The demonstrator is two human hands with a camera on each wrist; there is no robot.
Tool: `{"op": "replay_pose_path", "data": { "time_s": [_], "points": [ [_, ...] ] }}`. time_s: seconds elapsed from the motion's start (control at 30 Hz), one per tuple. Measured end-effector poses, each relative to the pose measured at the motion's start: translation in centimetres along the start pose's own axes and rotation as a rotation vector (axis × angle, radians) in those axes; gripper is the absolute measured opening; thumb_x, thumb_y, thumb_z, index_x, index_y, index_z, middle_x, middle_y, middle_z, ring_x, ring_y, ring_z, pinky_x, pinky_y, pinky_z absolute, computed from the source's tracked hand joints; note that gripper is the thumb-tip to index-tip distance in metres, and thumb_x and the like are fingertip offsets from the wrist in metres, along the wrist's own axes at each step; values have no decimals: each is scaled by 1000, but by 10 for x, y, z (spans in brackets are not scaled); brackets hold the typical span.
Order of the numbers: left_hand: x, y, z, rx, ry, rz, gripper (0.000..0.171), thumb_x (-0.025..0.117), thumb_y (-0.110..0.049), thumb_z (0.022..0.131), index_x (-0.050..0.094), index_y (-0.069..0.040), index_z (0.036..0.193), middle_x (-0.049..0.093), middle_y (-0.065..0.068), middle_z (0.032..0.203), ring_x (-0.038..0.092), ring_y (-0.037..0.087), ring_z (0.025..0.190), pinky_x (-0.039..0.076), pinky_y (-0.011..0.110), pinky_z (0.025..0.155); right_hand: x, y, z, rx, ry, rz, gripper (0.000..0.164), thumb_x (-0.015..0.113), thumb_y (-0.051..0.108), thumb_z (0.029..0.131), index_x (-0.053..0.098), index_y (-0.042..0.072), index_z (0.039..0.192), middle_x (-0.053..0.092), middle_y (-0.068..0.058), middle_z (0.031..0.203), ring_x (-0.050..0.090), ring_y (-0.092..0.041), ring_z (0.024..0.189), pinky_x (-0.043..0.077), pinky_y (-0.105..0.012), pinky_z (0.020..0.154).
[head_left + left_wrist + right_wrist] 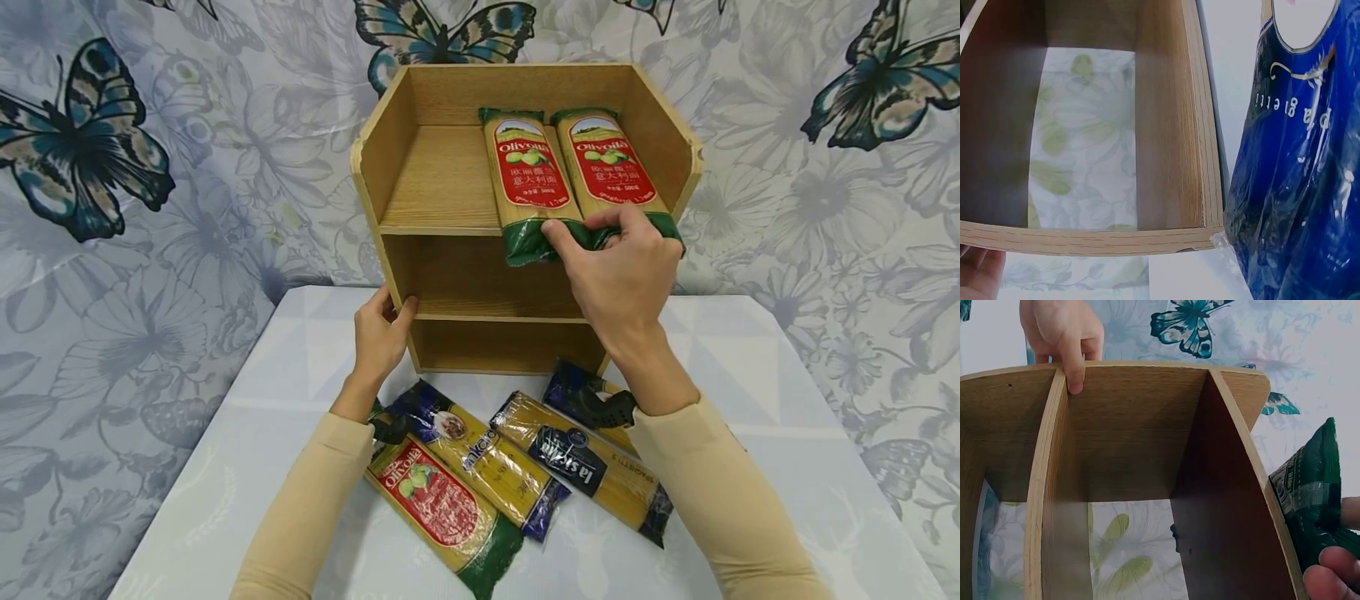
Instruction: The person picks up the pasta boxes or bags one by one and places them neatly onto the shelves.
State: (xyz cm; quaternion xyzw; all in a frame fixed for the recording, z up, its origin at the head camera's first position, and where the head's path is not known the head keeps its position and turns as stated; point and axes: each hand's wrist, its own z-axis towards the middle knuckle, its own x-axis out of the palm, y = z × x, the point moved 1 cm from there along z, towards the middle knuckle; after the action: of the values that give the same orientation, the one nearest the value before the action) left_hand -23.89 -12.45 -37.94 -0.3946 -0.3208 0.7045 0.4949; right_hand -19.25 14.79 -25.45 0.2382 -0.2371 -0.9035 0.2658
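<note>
Pasta packets [532, 171], two; green ends pinched by fingers of right hand [628, 275], partly hidden. Rack [438, 179]; side clamped in left hand [381, 335], fingers partly obscured.

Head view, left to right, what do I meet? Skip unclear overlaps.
Left butterfly print → left hand → left red-label pack on the top shelf → right red-label pack beside it → right butterfly print.
</note>
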Motion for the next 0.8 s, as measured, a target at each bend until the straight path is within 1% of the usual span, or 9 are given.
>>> {"op": "replay_pose_path", "data": {
  "time_s": [0.1, 0.23, 0.37, 0.5, 0.67, 0.8],
  "points": [
    [-1, -2, -1, -5, 2, -2, 32, 62, 5, 96, 62, 15, 127, 69, 32, 113, 70, 43, 103, 56, 50, 90, -1, 0, -1, -4, 21, 14, 46, 81, 41, 84, 73, -3, 92, 67, -13, 66, 56, -20, 54, 41, -28, 53],
    [-1, -1, -2, -6, 3, -2, 33, 62, 4, 97, 61, 14, 128, 69, 31, 113, 69, 42, 105, 56, 49, 92, -5, 1, -4, -16, 64, 51, 43, 80, 38, 86, 73, -3, 98, 65, -10, 65, 52, -13, 51, 41, -23, 51],
    [0, 0, -2, -1, 3, -2, 33, 62, 5, 97, 62, 13, 128, 69, 31, 114, 69, 42, 105, 56, 50, 92, -11, 2, -7, -34, 104, 88, 43, 82, 35, 86, 72, -2, 103, 61, -6, 60, 49, -11, 49, 39, -20, 49],
    [0, 0, -3, 0, 1, -1, 33, 63, 5, 97, 62, 13, 129, 68, 32, 114, 69, 43, 105, 56, 52, 92, -18, 3, -11, -50, 134, 110, 47, 84, 34, 85, 70, -2, 111, 65, -6, 62, 55, -12, 50, 43, -17, 51],
    [-1, 0, -2, -4, 7, -4, 34, 62, 5, 97, 61, 13, 129, 68, 32, 116, 68, 43, 107, 55, 52, 93, -29, 6, -16, -30, 152, 122, 50, 84, 31, 85, 68, -3, 117, 72, -8, 70, 67, -16, 56, 46, -16, 56],
    [-1, -1, -1, -2, 8, -11, 33, 62, 5, 96, 61, 14, 128, 68, 32, 115, 69, 42, 106, 55, 52, 92, -38, 10, -21, -26, 147, 128, 50, 85, 28, 84, 66, -3, 119, 74, -7, 72, 69, -17, 58, 46, -16, 57]
  ]
}}
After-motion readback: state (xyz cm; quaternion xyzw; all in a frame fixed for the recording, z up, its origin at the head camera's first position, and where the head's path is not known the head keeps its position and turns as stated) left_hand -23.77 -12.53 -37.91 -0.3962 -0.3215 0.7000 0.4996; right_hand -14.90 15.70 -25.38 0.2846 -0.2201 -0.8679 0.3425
